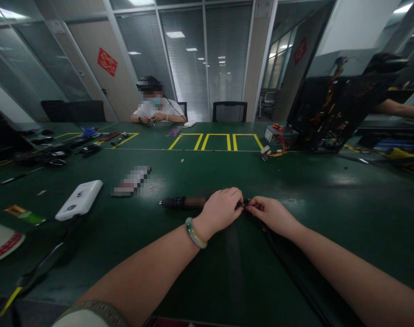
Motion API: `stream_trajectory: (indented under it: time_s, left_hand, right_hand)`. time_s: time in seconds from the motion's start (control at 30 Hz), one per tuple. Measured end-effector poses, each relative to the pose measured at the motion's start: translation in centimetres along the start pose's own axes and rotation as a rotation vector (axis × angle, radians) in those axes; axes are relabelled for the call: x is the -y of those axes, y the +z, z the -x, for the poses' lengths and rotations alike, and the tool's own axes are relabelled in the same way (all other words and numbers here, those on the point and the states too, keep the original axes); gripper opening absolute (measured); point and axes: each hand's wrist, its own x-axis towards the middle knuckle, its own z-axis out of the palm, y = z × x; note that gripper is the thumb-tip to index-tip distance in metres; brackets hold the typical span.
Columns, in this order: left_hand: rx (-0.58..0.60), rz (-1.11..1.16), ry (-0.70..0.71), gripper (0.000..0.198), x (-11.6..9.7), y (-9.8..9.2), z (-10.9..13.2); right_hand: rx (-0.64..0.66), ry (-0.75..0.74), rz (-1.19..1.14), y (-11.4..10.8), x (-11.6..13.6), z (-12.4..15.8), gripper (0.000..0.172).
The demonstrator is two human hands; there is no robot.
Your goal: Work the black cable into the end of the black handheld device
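Observation:
A dark electric screwdriver lies across the green table in front of me, its narrow tip pointing left. My left hand is wrapped over its rear part, hiding that end. Just to the right, my right hand pinches the small end of a black cable close to the screwdriver's rear. Whether the cable end sits inside the screwdriver or only touches it, I cannot tell. From my right fingers the cable runs down toward the table's near edge.
On the left are a white power bank with a cable, a blurred flat object and scattered dark tools. A power supply unit with wires and a black computer case stand at right. Another person sits across the table.

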Motion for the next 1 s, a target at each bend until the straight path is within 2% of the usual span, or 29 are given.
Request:
stream_trajectory:
  time_s: [0.53,1.0]
  left_hand:
    - [0.015,0.036,0.084,0.009,0.13,0.07,-0.10]
    - [0.043,0.043,0.043,0.014,0.19,0.42,-0.27]
  right_hand:
    - [-0.005,-0.010,0.013,-0.07,0.14,-0.07,0.020]
    - [-0.028,0.001,0.003,0.20,0.10,-0.28,0.022]
